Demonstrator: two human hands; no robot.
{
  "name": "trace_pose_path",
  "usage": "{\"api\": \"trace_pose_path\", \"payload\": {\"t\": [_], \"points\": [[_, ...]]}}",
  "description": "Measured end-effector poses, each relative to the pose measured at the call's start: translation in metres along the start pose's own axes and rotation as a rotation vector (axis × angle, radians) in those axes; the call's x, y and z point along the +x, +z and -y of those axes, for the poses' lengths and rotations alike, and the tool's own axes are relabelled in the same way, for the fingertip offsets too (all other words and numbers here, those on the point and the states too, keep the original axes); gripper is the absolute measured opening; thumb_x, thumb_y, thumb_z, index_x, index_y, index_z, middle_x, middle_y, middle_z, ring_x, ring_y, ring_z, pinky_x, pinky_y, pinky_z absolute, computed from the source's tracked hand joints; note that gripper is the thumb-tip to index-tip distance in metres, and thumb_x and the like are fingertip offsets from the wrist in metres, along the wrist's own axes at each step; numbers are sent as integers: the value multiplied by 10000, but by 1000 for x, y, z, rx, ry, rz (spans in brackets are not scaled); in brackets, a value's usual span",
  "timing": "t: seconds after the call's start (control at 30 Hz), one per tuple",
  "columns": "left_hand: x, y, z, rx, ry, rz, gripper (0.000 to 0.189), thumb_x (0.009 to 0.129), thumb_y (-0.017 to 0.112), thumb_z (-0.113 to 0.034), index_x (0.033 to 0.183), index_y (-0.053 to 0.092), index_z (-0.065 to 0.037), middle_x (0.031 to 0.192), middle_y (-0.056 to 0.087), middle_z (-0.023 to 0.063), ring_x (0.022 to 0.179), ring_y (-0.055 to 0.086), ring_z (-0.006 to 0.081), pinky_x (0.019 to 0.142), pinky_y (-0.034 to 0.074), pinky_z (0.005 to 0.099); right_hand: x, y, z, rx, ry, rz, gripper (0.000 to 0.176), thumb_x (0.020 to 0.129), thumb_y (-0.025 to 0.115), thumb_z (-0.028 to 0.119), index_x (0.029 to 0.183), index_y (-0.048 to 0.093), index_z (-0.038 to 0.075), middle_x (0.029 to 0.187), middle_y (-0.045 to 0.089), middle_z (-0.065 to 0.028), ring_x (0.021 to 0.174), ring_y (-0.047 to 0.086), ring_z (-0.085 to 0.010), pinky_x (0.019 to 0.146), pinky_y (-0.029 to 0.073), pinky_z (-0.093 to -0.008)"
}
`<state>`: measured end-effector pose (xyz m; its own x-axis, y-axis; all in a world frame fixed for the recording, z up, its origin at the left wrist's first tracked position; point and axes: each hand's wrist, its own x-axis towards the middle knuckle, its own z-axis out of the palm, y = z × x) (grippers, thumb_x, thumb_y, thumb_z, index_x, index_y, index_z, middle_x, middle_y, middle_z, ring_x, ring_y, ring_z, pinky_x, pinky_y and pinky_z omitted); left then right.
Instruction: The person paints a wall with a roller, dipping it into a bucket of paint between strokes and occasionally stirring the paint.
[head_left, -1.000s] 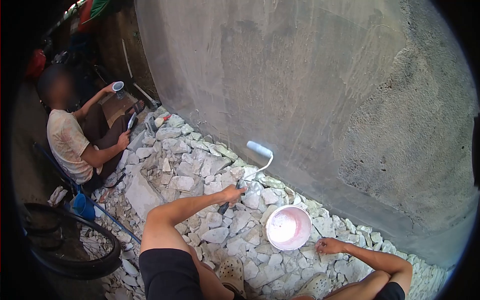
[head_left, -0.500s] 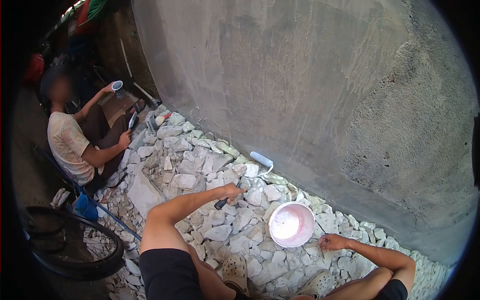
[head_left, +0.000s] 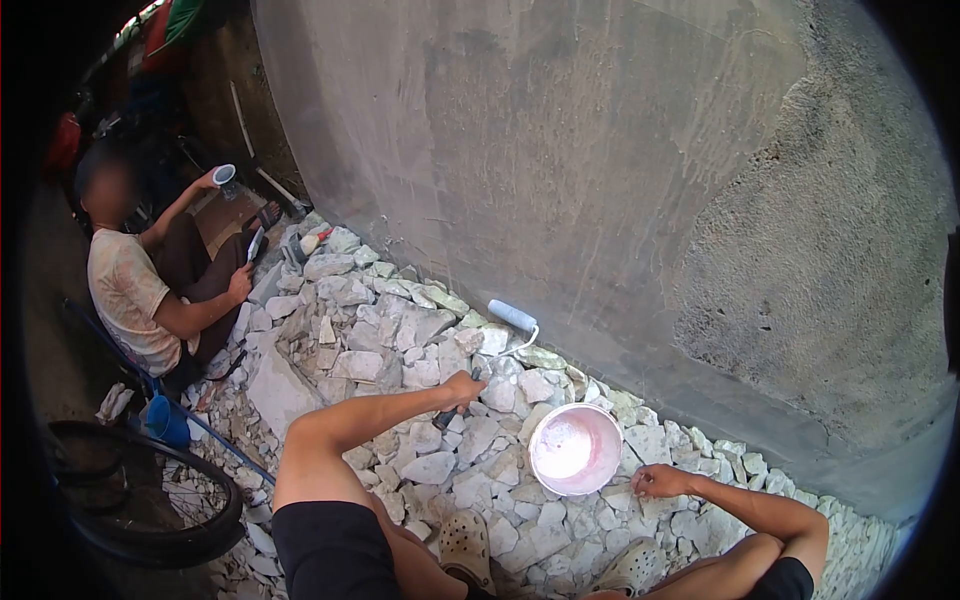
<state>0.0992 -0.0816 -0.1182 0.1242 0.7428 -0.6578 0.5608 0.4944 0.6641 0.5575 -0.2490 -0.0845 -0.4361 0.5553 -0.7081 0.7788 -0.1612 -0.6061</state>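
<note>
My left hand (head_left: 462, 391) is closed round the dark handle of a paint roller (head_left: 512, 316). The roller's pale sleeve lies along the foot of the grey wall (head_left: 580, 200), just above the stones. To the right of that hand stands a white bucket (head_left: 610, 450), whitish and pinkish inside, upright on the rubble. My right hand (head_left: 660, 481) is beside the bucket's lower right rim with its fingers curled in. A thin dark line runs from near the bucket to those fingers; I cannot tell what they hold.
Broken stones (head_left: 430, 468) cover the ground between my clog-shod feet and the wall. At the left a co-worker (head_left: 130, 290) sits holding a cup (head_left: 224, 175) and a bladed tool (head_left: 256, 244). A black tyre (head_left: 215, 510) and a blue bucket (head_left: 165, 420) are at lower left.
The whole view has shifted slightly, so things appear a little further left. The roller's handle is tilted a bit more steeply in my left hand. My right hand keeps its place by the bucket.
</note>
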Motion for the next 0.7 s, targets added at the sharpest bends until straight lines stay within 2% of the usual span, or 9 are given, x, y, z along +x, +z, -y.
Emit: {"api": "trace_pose_path", "payload": {"t": [0.17, 0.23, 0.27, 0.33, 0.37, 0.43, 0.47, 0.53, 0.7], "points": [[-39, 6, -26, -20, 66, -180, 514, 905, 564, -391, 656, 539, 58, 558, 516, 109, 444, 512, 213, 450, 421, 409, -1, -6, 1, 5, 31, -29, 330, 891, 522, 273, 1100, 601, 30, 931, 663, -85, 823, 640, -176, 777, 494, -310], [-44, 1, -36, 82, 377, -352, 498, 932, 526, -401, 685, 521, 32, 526, 489, 74, 409, 409, 168, 415, 349, 371, 3, -6, -7, 3, 17, -30, 331, 890, 523, 275, 1099, 601, 30, 929, 663, -86, 818, 641, -177, 773, 496, -310], [-43, -3, -44, 83, 375, -350, 498, 932, 526, -401, 685, 521, 32, 526, 489, 74, 409, 409, 168, 415, 349, 371, 5, -6, -10, -8, 4, -33, 333, 889, 524, 277, 1098, 601, 29, 927, 663, -86, 813, 642, -177, 770, 497, -309], [-45, -14, -70, 138, 673, -455, 549, 927, 518, -445, 654, 511, 30, 531, 498, 75, 449, 384, 160, 471, 366, 380, 0, -6, 5, -5, 38, -41, 336, 889, 523, 277, 1096, 598, 23, 929, 662, -89, 806, 644, -179, 768, 499, -309], [-48, -16, -82, 137, 674, -456, 549, 927, 518, -445, 654, 511, 30, 531, 498, 75, 449, 384, 160, 471, 366, 380, 0, -6, 7, 2, 32, -36, 332, 890, 521, 270, 1095, 597, 21, 932, 661, -89, 813, 644, -178, 768, 498, -309], [-57, -13, -105, 129, 652, -411, 603, 909, 517, -480, 651, 532, 65, 517, 504, 138, 501, 505, 232, 551, 409, 414, 1, -5, 6, 4, 26, -32, 327, 890, 519, 264, 1094, 596, 20, 934, 661, -90, 819, 643, -177, 769, 498, -309], [-57, -8, -108, 124, 654, -413, 603, 909, 517, -480, 651, 532, 65, 517, 504, 138, 501, 505, 232, 551, 409, 414, 5, -2, 0, 7, -23, -34, 321, 890, 518, 257, 1093, 595, 20, 937, 661, -91, 827, 642, -176, 774, 498, -309], [-55, 9, -107, 132, 643, -275, 580, 911, 534, -476, 654, 524, 44, 536, 492, 73, 513, 410, 143, 519, 378, 385, 2, -3, -1, 4, -63, -43, 315, 890, 517, 251, 1092, 595, 21, 940, 661, -93, 835, 641, -175, 779, 497, -309], [-57, 46, -74, 163, 711, -191, 588, 904, 528, -494, 671, 557, 45, 585, 538, 112, 572, 497, 169, 576, 417, 369, -10, 2, -1, 12, -26, -39, 304, 884, 531, 242, 1082, 605, 22, 948, 666, -97, 842, 636, -181, 793, 491, -307]]}}
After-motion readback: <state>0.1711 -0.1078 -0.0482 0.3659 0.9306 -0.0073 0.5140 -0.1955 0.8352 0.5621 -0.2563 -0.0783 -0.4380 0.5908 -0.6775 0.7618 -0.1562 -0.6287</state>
